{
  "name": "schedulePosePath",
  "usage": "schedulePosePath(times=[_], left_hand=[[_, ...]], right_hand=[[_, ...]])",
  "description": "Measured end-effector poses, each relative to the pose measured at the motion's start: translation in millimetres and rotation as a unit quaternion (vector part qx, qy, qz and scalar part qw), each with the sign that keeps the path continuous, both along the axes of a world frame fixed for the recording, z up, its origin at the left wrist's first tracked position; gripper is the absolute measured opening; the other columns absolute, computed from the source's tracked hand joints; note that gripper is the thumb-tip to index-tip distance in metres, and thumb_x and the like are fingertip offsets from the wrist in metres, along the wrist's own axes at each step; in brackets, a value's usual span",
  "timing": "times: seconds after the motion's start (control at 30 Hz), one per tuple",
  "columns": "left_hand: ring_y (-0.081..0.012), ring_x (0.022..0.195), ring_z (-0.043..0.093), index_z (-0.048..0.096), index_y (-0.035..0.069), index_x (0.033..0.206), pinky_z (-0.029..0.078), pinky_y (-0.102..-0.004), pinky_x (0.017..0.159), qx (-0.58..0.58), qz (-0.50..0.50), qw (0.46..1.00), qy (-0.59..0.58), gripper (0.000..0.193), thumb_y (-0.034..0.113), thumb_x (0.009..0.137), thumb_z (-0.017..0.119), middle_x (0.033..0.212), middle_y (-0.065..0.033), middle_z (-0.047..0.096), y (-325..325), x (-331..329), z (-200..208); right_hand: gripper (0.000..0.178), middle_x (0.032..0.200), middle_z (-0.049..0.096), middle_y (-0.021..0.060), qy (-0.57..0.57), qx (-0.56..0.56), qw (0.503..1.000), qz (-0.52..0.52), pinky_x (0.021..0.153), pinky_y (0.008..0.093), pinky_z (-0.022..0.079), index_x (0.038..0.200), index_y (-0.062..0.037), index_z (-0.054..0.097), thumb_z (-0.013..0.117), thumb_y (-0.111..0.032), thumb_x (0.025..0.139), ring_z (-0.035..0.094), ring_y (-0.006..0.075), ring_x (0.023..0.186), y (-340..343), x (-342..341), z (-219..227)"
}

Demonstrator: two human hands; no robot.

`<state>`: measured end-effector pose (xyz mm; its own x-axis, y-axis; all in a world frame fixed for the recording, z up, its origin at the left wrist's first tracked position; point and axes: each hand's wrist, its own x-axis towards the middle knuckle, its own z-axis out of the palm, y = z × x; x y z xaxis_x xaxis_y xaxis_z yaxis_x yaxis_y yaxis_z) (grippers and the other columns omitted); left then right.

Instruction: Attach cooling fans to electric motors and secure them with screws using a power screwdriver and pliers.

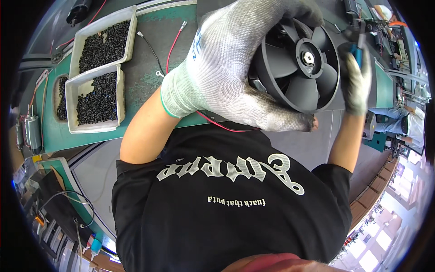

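Observation:
My left hand (235, 68), in a pale knitted glove with darkened fingertips, grips a round black axial fan (302, 90) by its rim. The fan's blades and metal hub centre face up toward me. Red wire (217, 126) and black leads run beneath this hand, and their metal end terminals lie on the bench to its left. To the right of the fan, my gloved right hand (358, 86) is closed around a blue-handled tool (358, 55). Motion blurs the tool's upper end, so its exact kind is unclear.
Two white bins (129, 43) of small black parts stand at the left of the green bench (95, 141), beside a smaller tray (56, 102) of similar parts. Metal motors (32, 131) sit at the far left. Another person (410, 124) is at the far right.

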<state>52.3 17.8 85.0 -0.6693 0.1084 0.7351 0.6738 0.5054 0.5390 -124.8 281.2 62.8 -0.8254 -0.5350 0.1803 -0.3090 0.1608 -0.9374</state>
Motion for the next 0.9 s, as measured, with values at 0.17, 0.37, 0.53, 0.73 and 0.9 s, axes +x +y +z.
schedulePosePath(times=[0.17, 0.37, 0.53, 0.73, 0.9], left_hand=[[-0.0190, 0.089, 0.062, 0.055, -0.005, 0.113, 0.050, -0.0306, 0.081, 0.001, -0.024, 1.000, 0.012, 0.084, 0.028, 0.047, 0.095, 0.104, -0.0145, 0.063, -9, -5, 4], [-0.0197, 0.091, 0.062, 0.054, -0.006, 0.114, 0.050, -0.0312, 0.082, 0.011, -0.026, 0.999, 0.025, 0.085, 0.028, 0.047, 0.095, 0.105, -0.0153, 0.062, -3, -4, 9], [-0.0204, 0.092, 0.062, 0.054, -0.006, 0.115, 0.050, -0.0317, 0.083, 0.022, -0.027, 0.999, 0.025, 0.086, 0.028, 0.047, 0.096, 0.106, -0.0159, 0.062, -3, 0, 8], [-0.0212, 0.093, 0.062, 0.053, -0.006, 0.115, 0.050, -0.0324, 0.084, 0.033, -0.023, 0.999, 0.022, 0.088, 0.027, 0.047, 0.096, 0.107, -0.0166, 0.061, 2, -3, 7], [-0.0218, 0.095, 0.061, 0.052, -0.006, 0.116, 0.049, -0.0329, 0.085, 0.042, -0.018, 0.999, 0.017, 0.089, 0.027, 0.046, 0.096, 0.108, -0.0172, 0.061, 3, -4, 5]], right_hand=[[0.062, 0.120, 0.058, 0.0168, 0.302, 0.151, 0.916, 0.218, 0.098, 0.0365, 0.042, 0.131, 0.0065, 0.051, 0.063, -0.016, 0.074, 0.056, 0.0258, 0.110, -21, 50, 80], [0.064, 0.111, 0.059, 0.0181, 0.392, 0.318, 0.835, 0.220, 0.095, 0.0385, 0.044, 0.122, 0.0053, 0.062, 0.058, -0.009, 0.060, 0.058, 0.0284, 0.102, -35, 65, 111], [0.066, 0.107, 0.059, 0.0175, 0.415, 0.317, 0.826, 0.213, 0.093, 0.0383, 0.045, 0.121, 0.0043, 0.063, 0.058, -0.009, 0.056, 0.058, 0.0279, 0.099, -36, 66, 111], [0.068, 0.106, 0.060, 0.0170, 0.411, 0.291, 0.842, 0.194, 0.094, 0.0391, 0.045, 0.122, 0.0044, 0.063, 0.058, -0.009, 0.056, 0.058, 0.0278, 0.100, -29, 64, 110], [0.069, 0.108, 0.059, 0.0173, 0.417, 0.311, 0.830, 0.203, 0.095, 0.0396, 0.044, 0.123, 0.0042, 0.062, 0.057, -0.010, 0.056, 0.058, 0.0280, 0.101, -29, 62, 109]])
